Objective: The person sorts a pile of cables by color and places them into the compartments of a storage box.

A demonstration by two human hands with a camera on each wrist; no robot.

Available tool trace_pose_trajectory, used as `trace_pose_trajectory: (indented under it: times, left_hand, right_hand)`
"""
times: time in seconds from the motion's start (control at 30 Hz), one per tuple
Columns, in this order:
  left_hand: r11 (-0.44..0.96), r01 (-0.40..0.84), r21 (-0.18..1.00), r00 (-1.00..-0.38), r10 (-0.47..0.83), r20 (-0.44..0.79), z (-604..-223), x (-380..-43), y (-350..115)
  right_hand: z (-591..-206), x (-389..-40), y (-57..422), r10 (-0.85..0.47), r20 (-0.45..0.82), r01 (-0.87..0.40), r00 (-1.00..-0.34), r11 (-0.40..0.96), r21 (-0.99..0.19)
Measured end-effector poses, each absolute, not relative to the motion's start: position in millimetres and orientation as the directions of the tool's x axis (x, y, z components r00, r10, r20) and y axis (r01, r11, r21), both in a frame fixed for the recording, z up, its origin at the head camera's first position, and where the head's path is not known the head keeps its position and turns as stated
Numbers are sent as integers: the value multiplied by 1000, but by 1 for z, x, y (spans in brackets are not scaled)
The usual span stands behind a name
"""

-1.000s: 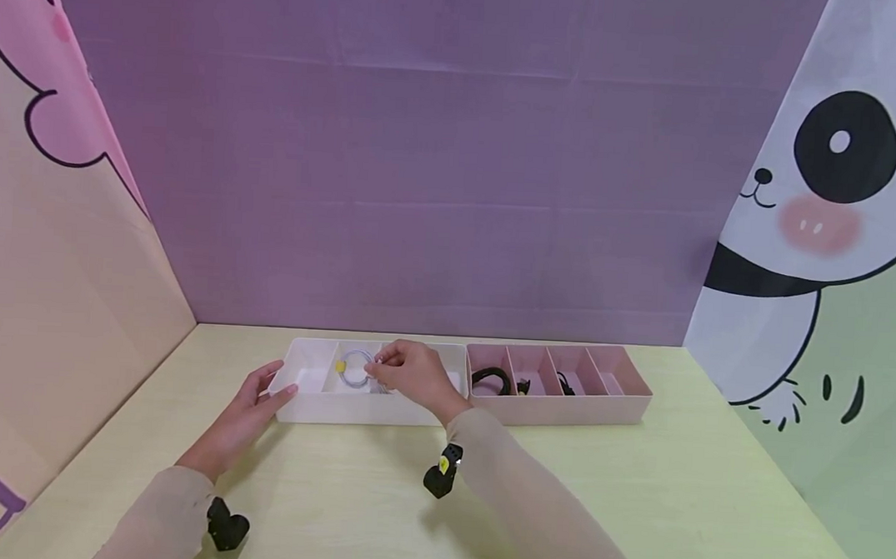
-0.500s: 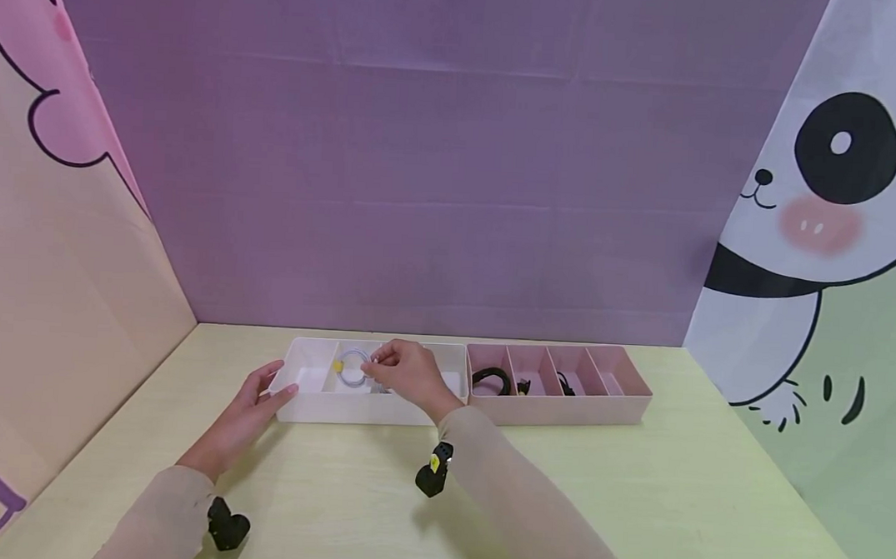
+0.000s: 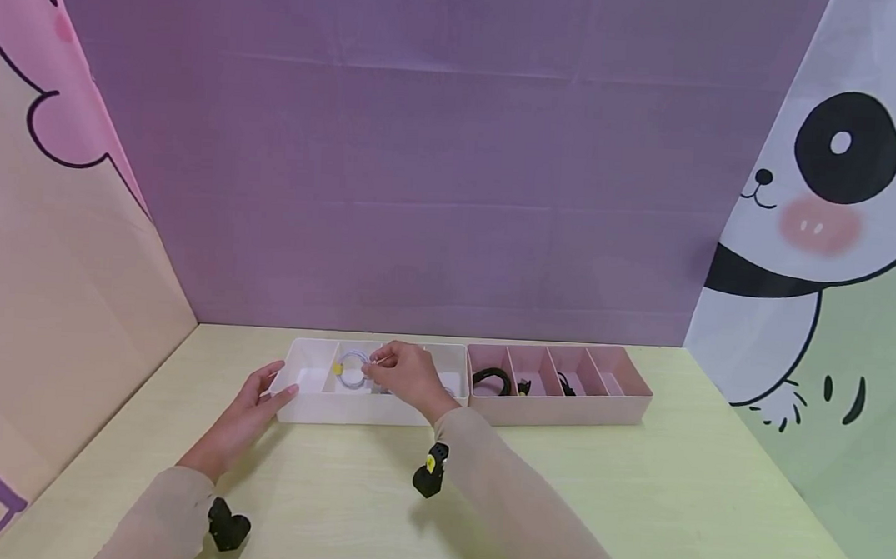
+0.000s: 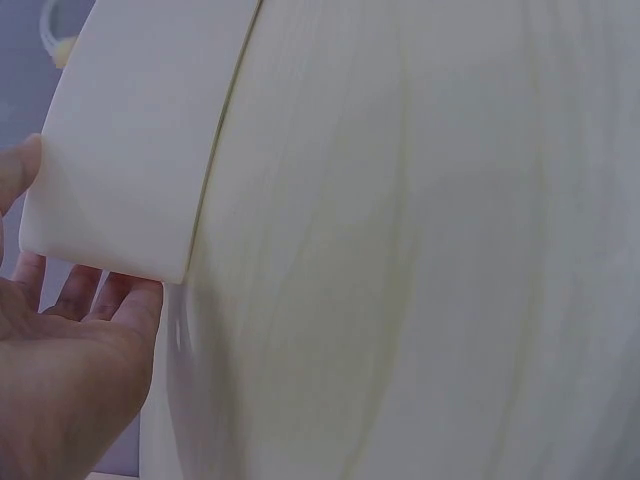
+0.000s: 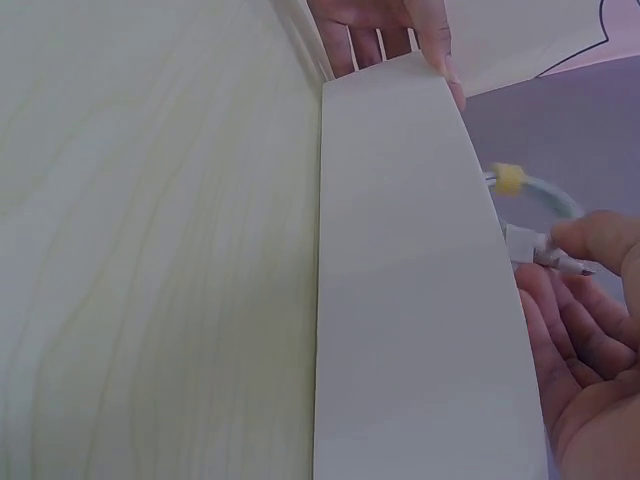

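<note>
A white divided box stands on the table. My left hand holds its left end, thumb at the rim and fingertips against the end wall. Over the box's middle, my right hand pinches a white cable by its end between thumb and fingers. In the right wrist view, a pale plug and a thin tip show at those fingers. The cable is coiled in a loop with a yellow tie round it. My right hand hides part of the box's inside.
Against the white box's right end stands a pink divided box. It contains a coiled black cable, a small black item and another thin black cable. A purple wall rises behind the table.
My right hand has shifted slightly to the left, still pinching the cable, and its forearm has swung a little left. The left hand and both boxes stay in place.
</note>
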State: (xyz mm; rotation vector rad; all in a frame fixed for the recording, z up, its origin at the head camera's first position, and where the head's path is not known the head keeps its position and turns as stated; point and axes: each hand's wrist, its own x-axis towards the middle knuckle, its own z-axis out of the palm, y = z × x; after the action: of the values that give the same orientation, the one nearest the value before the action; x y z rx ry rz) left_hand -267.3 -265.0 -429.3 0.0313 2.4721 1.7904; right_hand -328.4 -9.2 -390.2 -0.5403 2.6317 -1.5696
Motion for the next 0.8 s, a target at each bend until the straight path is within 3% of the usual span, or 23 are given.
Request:
trace_pose_trajectory:
  times: [0.8]
  left_hand:
    - [310,-39,950,-996,65,-62,-431,-266,-265]
  right_hand:
    - [-385,-326,10,-348,178,-344,-920,504,-792]
